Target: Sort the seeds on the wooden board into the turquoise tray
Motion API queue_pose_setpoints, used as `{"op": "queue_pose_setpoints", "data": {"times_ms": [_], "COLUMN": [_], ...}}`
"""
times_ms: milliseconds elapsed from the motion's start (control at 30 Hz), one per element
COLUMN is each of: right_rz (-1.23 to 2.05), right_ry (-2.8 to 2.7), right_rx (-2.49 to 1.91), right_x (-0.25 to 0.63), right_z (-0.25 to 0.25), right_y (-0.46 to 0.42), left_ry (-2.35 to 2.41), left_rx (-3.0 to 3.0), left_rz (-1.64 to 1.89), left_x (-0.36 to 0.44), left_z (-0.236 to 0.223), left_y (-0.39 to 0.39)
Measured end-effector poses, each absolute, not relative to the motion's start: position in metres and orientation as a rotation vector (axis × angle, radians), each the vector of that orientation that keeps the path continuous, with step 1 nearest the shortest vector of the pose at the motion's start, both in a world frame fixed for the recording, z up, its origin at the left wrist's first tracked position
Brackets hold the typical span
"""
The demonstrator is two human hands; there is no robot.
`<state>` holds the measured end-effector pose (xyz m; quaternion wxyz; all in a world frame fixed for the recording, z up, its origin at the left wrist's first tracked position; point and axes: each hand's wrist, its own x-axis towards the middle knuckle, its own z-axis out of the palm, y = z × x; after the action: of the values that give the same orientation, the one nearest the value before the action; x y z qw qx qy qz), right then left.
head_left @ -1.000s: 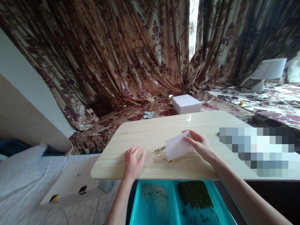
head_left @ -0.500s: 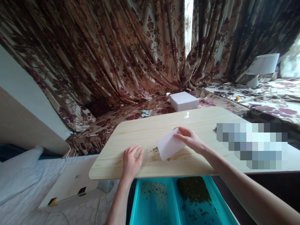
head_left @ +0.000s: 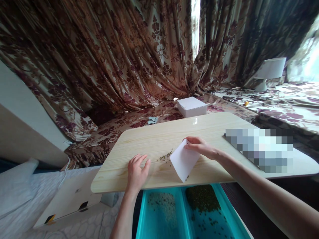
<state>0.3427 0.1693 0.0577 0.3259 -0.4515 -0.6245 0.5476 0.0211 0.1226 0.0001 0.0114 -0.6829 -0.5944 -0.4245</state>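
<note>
My right hand [head_left: 199, 147] pinches a white card [head_left: 183, 160] by its upper right edge, holding it tilted over the wooden table [head_left: 139, 139]. Left of the card lies a small scatter of dark and pale bits [head_left: 165, 156], like seeds or grains; a few more sit by its lower corner. My left hand [head_left: 137, 171] rests on the tabletop with fingers apart and nothing in it. Below the table's near edge is a turquoise divided tray [head_left: 183, 212]. Its left compartment holds pale grains [head_left: 163, 202], its right one dark green-brown bits [head_left: 204, 197].
A white box [head_left: 191, 107] stands beyond the table's far edge, and a grey cloth [head_left: 152, 120] lies left of it. A blurred-out flat object [head_left: 259, 151] occupies the table's right part. To the left is a large white box [head_left: 69, 196] on bedding. Further right stands a lamp [head_left: 271, 69].
My right hand has turned the card, so its lower corner now points toward the near table edge. More of the scattered bits show beside it. My left hand stays on the table.
</note>
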Motion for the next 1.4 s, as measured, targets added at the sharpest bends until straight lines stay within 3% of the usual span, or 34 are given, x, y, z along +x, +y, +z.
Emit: {"op": "queue_pose_setpoints", "data": {"times_ms": [400,733,1400], "right_rz": [1.423,0.869,0.881], "right_ry": [-1.635,-1.442,-1.523], "right_rx": [-1.159,-1.102,-1.091], "right_x": [0.370,0.350,0.330], "right_z": [0.090,0.081,0.065], "right_y": [0.097,0.100,0.123], "left_ry": [-1.873,-1.908,-1.944], "left_rx": [-2.109,-2.062,-2.027], "left_rz": [-1.319,-1.302,-1.276], "left_x": [0.025,0.028,0.030], "left_z": [0.003,0.007,0.010], "left_y": [0.120,0.118,0.115]}}
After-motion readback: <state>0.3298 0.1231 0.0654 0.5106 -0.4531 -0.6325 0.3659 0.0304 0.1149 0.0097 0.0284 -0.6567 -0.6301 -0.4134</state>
